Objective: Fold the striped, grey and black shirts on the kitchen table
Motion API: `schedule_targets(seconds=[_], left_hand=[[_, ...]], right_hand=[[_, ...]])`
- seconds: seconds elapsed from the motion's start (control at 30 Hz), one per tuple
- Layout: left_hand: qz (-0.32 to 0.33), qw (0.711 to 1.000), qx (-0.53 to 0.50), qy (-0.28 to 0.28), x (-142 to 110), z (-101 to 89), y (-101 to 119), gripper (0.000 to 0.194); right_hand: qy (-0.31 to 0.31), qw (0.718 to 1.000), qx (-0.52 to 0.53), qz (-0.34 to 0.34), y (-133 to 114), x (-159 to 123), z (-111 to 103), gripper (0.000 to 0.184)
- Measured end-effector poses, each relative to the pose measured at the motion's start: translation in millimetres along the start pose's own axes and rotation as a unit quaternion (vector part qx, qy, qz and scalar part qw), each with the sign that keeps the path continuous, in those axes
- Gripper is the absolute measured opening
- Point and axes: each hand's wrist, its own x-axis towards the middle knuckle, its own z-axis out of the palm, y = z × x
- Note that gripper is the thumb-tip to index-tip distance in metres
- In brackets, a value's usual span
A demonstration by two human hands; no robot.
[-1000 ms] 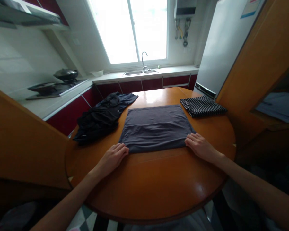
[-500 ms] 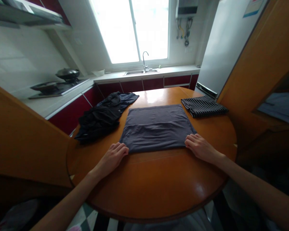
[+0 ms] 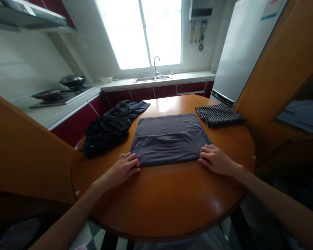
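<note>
A dark grey garment (image 3: 169,139) lies folded into a wide, flat rectangle on the wooden table, with small wrinkles across its nearer half. At its near left corner rests my left hand (image 3: 122,170), fingertips touching the fabric and thumb parted from the fingers over the wood. My right hand (image 3: 216,159) is at the near right corner in a similar pose, its thumb also apart from the curled fingers. Neither hand visibly grips the fabric. Whether the garment is a shirt or something else, I cannot tell.
On the round-ended table (image 3: 161,205), a heap of black clothes (image 3: 109,128) lies to the left and a folded black-and-white striped cloth (image 3: 219,115) to the right. Behind stand a counter with a sink (image 3: 151,78), a stove with pans (image 3: 73,81) and a fridge (image 3: 240,52).
Both thumbs have come away from the fingers, loosening the pinch on the garment's near corners. The garment stays in place on the table.
</note>
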Motion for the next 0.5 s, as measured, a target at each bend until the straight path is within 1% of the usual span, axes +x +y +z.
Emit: schedule_targets(seconds=[0.03, 0.1, 0.17, 0.23, 0.3, 0.33, 0.4, 0.43, 0.5], left_hand=[[-0.002, 1.000, -0.009, 0.009, 10.1, -2.9, 4.5, 0.020], [-0.013, 0.998, -0.030, 0.049, 39.3, -2.1, 16.6, 0.023], [-0.018, 0.996, -0.038, 0.079, 76.3, 10.2, 29.7, 0.029], [-0.021, 0.997, -0.018, 0.075, 112.6, 31.9, 39.3, 0.037], [-0.038, 0.999, 0.023, 0.025, 139.4, 56.1, 42.3, 0.045], [-0.052, 0.998, 0.037, 0.002, 147.7, 66.6, 41.3, 0.051], [-0.068, 0.996, 0.053, -0.025, 154.6, 81.0, 35.4, 0.060], [-0.073, 0.995, 0.056, -0.031, 154.2, 84.4, 31.1, 0.062], [-0.085, 0.994, 0.058, -0.036, 148.7, 84.4, 20.7, 0.066]], right_hand=[[0.019, 1.000, 0.011, 0.012, -2.0, 7.9, 0.7, 0.027], [0.063, 0.996, 0.026, 0.052, -8.3, 32.2, 6.4, 0.027], [0.088, 0.992, 0.029, 0.091, -16.3, 64.2, 18.9, 0.028], [0.071, 0.991, 0.029, 0.107, -23.6, 95.6, 37.0, 0.039], [0.020, 0.993, 0.020, 0.115, -27.2, 118.3, 56.4, 0.051], [-0.005, 0.992, 0.016, 0.122, -26.8, 124.9, 64.9, 0.055], [-0.044, 0.989, 0.013, 0.142, -21.7, 129.2, 76.8, 0.061], [-0.057, 0.986, 0.013, 0.155, -17.1, 127.7, 79.9, 0.063], [-0.073, 0.980, 0.014, 0.183, -4.8, 120.7, 80.5, 0.068]])
